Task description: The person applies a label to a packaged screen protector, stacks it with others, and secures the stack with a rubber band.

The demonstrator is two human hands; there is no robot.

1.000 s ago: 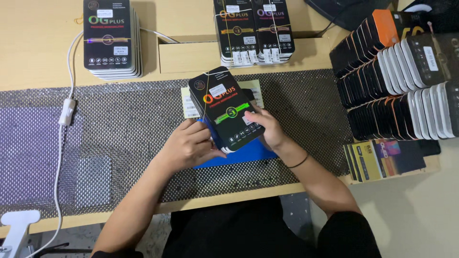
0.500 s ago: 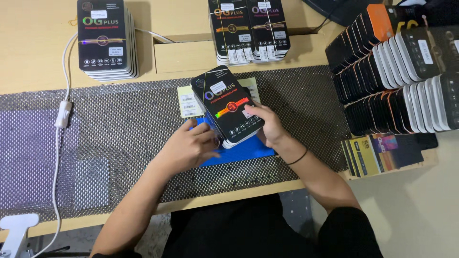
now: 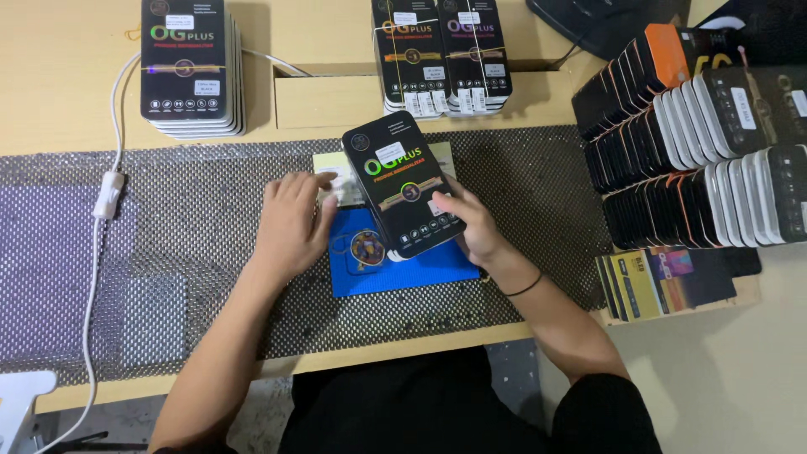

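My right hand (image 3: 472,227) holds a black flat retail box (image 3: 402,183) with coloured print, tilted above a blue mat (image 3: 403,266). My left hand (image 3: 290,220) rests flat on the mesh table cover, fingers spread, touching a pale card or packet (image 3: 336,181) at the mat's far edge. A small round patterned item (image 3: 366,249) lies on the blue mat between my hands. The box hides part of the pale card.
A stack of similar black boxes (image 3: 187,67) stands far left, two more stacks (image 3: 441,55) at the back centre. Rows of upright boxes (image 3: 698,143) fill the right side. A white cable with switch (image 3: 109,193) runs down the left. A grey pad (image 3: 153,319) lies near left.
My left hand has let go of the black box and moved left onto the table. My right hand alone now holds the box.
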